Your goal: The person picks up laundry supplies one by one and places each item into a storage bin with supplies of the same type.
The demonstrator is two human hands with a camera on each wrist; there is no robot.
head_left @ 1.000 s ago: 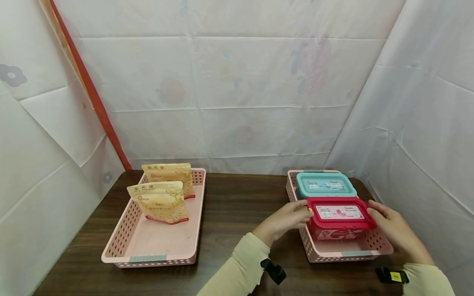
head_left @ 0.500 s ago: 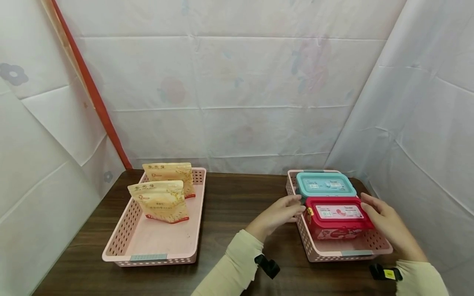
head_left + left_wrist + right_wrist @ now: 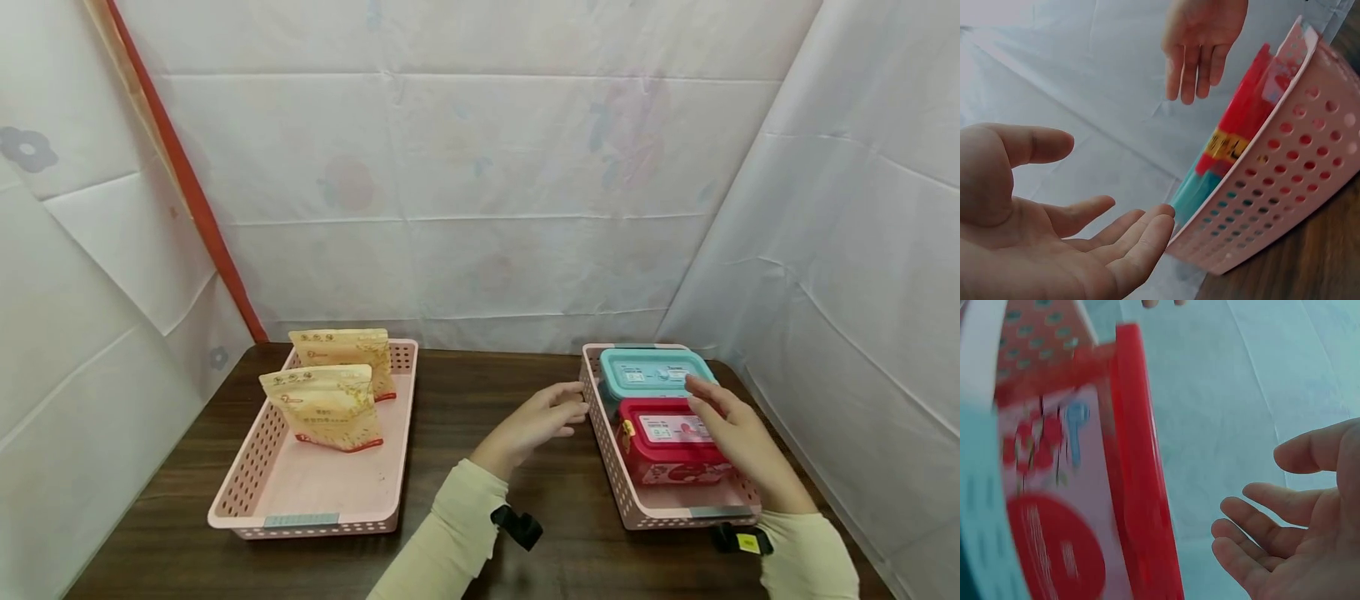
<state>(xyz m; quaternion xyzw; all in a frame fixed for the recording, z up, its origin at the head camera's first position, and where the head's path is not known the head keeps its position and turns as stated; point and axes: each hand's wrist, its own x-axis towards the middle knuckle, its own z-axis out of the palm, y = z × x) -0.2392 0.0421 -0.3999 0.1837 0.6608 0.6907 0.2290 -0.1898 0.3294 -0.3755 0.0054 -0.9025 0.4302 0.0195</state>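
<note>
A red lidded box with a pink label sits in the right pink basket, in front of a teal lidded box. My left hand is just outside that basket's left wall, fingers relaxed and holding nothing. My right hand hovers over the right part of the red box, covering some of its lid from the head camera. In the right wrist view, a gap separates its loose fingers from the red box. Part of the basket's perforated side fills the right of the left wrist view.
Another pink basket stands on the left of the dark wooden table. Two yellow pouches stand upright in it, one behind the other. White sheeting hangs behind and at both sides.
Both hands have come off the red box. My left hand has moved left, out past the basket wall, and my right hand has moved up and left over the lid.
</note>
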